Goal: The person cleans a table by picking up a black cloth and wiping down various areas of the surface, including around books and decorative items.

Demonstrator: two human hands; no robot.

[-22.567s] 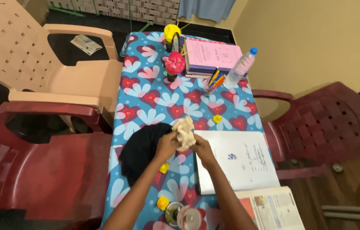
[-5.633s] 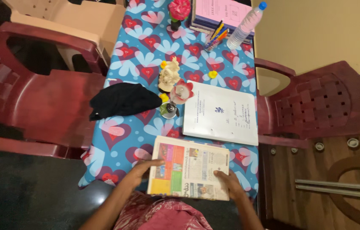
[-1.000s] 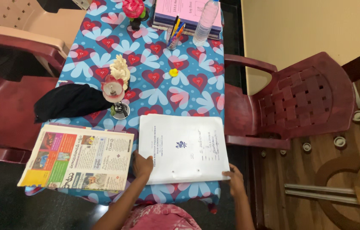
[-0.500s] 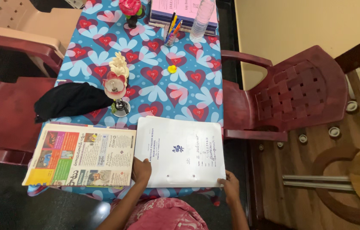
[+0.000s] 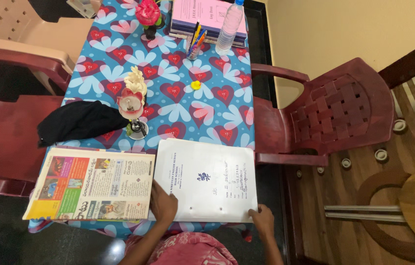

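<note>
A folded newspaper (image 5: 90, 189) lies at the near left of the surface (image 5: 178, 88), which wears a blue cloth with hearts and flowers; a black cloth (image 5: 77, 120) sits just beyond it. The left hand (image 5: 162, 203) rests flat, fingers released, on the near left corner of the white booklet (image 5: 207, 179). The booklet lies at the near right edge, just beside the newspaper. The right hand (image 5: 262, 220) pinches its near right corner.

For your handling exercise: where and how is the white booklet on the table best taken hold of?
Probably at its near corners, from the person's side: the white booklet lies flat with its near edge at the table's edge, and the left hand and right hand already rest there.
</note>
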